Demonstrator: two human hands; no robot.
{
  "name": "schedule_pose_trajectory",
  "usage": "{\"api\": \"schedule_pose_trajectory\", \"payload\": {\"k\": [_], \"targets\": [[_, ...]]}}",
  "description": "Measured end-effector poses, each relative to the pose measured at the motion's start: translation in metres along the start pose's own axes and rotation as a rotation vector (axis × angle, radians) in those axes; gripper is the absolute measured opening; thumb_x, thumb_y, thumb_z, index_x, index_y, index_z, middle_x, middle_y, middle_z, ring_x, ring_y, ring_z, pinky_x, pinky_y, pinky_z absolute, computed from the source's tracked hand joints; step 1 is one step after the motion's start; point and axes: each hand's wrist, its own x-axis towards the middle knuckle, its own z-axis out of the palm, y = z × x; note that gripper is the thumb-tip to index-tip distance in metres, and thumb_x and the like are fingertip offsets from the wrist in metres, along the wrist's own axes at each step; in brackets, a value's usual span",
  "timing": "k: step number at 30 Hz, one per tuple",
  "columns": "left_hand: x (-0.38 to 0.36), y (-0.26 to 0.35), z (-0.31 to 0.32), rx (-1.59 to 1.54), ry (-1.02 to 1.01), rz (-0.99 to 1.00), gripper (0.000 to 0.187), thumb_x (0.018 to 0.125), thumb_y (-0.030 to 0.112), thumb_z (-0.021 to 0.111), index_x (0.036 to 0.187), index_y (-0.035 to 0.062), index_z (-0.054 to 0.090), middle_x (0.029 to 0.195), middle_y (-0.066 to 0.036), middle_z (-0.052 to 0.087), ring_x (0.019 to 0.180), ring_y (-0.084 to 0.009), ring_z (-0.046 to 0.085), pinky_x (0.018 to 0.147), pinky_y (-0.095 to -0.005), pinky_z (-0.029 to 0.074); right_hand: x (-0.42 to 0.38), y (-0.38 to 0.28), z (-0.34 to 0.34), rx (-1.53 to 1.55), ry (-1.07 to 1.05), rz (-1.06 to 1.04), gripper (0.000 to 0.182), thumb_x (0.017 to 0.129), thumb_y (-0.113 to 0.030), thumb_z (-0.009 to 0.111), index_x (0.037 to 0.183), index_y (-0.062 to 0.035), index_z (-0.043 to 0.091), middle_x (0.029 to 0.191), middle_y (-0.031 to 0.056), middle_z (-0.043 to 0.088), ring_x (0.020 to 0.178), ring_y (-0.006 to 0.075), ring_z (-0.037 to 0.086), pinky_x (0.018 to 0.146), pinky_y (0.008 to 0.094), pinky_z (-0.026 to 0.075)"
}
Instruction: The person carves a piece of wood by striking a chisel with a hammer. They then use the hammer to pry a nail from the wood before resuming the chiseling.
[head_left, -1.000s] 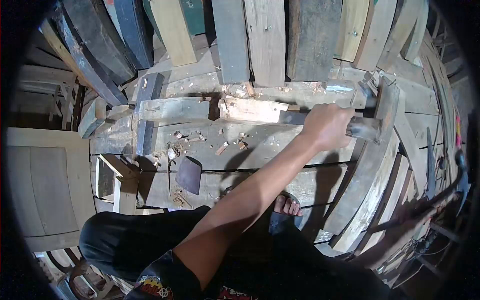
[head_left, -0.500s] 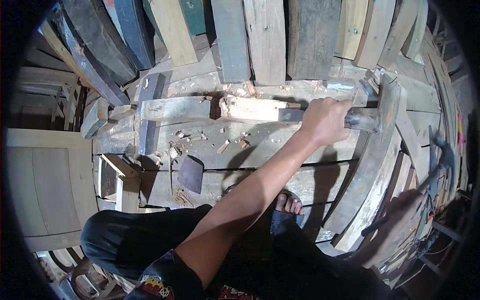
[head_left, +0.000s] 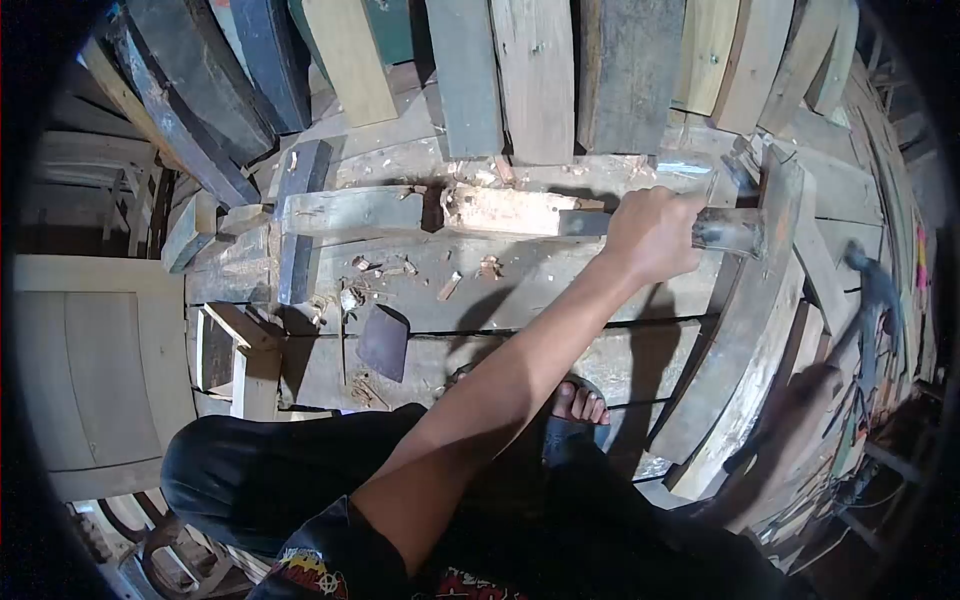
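Observation:
My left hand (head_left: 655, 235) is closed round a chisel, whose flat metal blade (head_left: 583, 223) points left and whose dark handle end (head_left: 730, 232) sticks out on the right. The blade rests along a freshly cut pale recess (head_left: 510, 211) in a wooden beam (head_left: 355, 214). Off to the right, my right hand (head_left: 815, 388) grips a hammer (head_left: 878, 290), its head raised and blurred, apart from the chisel. Wood chips (head_left: 450, 286) are scattered beside the beam.
A dark crosspiece (head_left: 300, 225) supports the beam's left part. Upright boards (head_left: 535, 80) stand along the back. A curved timber (head_left: 735, 350) lies at right. A flat purplish piece (head_left: 383, 343) and a small wooden frame (head_left: 255, 385) lie near my knee; my foot (head_left: 580, 402) is below the beam.
My right hand and the hammer have moved slightly upward in view, with the hammer head now higher. The left hand keeps its hold on the chisel in nearly the same place.

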Motion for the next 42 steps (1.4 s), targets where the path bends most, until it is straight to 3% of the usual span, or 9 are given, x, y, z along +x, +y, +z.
{"api": "schedule_pose_trajectory", "payload": {"k": [7,8,10,11,17,24,31,35,42], "targets": [[0.002,0.001,0.0,-0.003,-0.043,-0.01,0.025,0.064,0.012,0.073,0.088,0.0045,0.072,0.08,-0.023,0.071,0.077,-0.0422,0.071,0.073,-0.0519,0.058,-0.005,-0.01,0.019,0.403,0.063,-0.134,0.053,0.104,-0.064,0.048,0.076,-0.0206,0.039,0.063,-0.0076,0.034,0.05,0.0033,0.027,0.043,0.0239,0.021],[0.002,0.001,0.001,0.008,-0.034,-0.008,0.025,0.064,0.012,0.073,0.088,0.0046,0.072,0.08,-0.023,0.071,0.077,-0.0421,0.072,0.073,-0.0519,0.058,-0.018,-0.008,0.034,0.216,0.102,0.019,0.051,0.103,-0.063,0.05,0.08,-0.0192,0.042,0.064,-0.0066,0.035,0.052,0.0035,0.031,0.045,0.0243,0.024],[0.002,0.005,-0.002,0.007,-0.068,-0.055,0.024,0.065,0.012,0.073,0.088,0.0047,0.072,0.081,-0.022,0.072,0.078,-0.042,0.072,0.075,-0.0518,0.058,-0.02,0.026,0.034,-0.347,-0.152,-0.362,0.05,0.104,-0.062,0.05,0.081,-0.0174,0.045,0.065,-0.0069,0.036,0.053,0.0032,0.033,0.046,0.0222,0.025],[0.002,0.007,-0.001,0.015,-0.079,-0.043,0.024,0.065,0.012,0.073,0.088,0.0047,0.072,0.08,-0.022,0.072,0.078,-0.0421,0.072,0.075,-0.0518,0.058,-0.042,0.005,0.042,0.051,-0.361,0.191,0.051,0.105,-0.061,0.049,0.08,-0.017,0.046,0.065,-0.0068,0.036,0.052,0.0029,0.033,0.046,0.0217,0.025],[0.004,-0.001,0.016,0.075,-0.036,0.001,0.02,0.067,0.014,0.072,0.084,0.0051,0.07,0.074,-0.023,0.069,0.074,-0.0438,0.07,0.073,-0.0531,0.057,-0.03,-0.016,0.021,0.067,-0.085,0.162,0.047,0.106,-0.061,0.048,0.082,-0.0194,0.047,0.067,-0.0084,0.036,0.049,0.0025,0.029,0.042,0.0219,0.021],[0.006,0.001,0.02,0.1,-0.13,-0.038,0.024,0.067,0.017,0.075,0.089,0.006,0.073,0.075,-0.023,0.07,0.076,-0.0417,0.072,0.074,-0.0519,0.058,-0.016,-0.014,-0.005,0.203,-0.143,0.146,0.046,0.103,-0.062,0.053,0.088,-0.0185,0.051,0.062,-0.0073,0.037,0.043,0.0028,0.028,0.038,0.0222,0.018],[-0.031,0.002,0.012,0.093,-0.31,0.193,0.028,0.071,0.026,0.077,0.095,0.0102,0.075,0.075,-0.019,0.072,0.073,-0.0354,0.074,0.069,-0.0487,0.058,-0.025,0.001,-0.001,0.156,-0.272,0.267,0.046,0.103,-0.061,0.052,0.088,-0.0175,0.051,0.069,-0.0078,0.037,0.048,0.0029,0.027,0.04,0.023,0.018],[-0.001,0.014,0.001,0.095,-0.297,-0.11,0.023,0.071,0.016,0.073,0.092,0.0041,0.073,0.083,-0.023,0.072,0.083,-0.0403,0.073,0.078,-0.0495,0.058,-0.028,0.007,0.007,0.128,-0.343,0.315,0.048,0.105,-0.063,0.047,0.086,-0.0187,0.048,0.065,-0.008,0.034,0.048,0.0027,0.027,0.043,0.0221,0.02],[0.007,0.012,0.019,0.164,-0.209,-0.143,0.022,0.071,0.014,0.072,0.091,0.0042,0.075,0.084,-0.025,0.072,0.082,-0.0431,0.073,0.079,-0.0507,0.058,-0.019,-0.01,-0.009,0.09,-0.102,0.194,0.044,0.104,-0.061,0.051,0.092,-0.0186,0.055,0.064,-0.0087,0.038,0.046,0.0019,0.028,0.039,0.0222,0.019]]}}
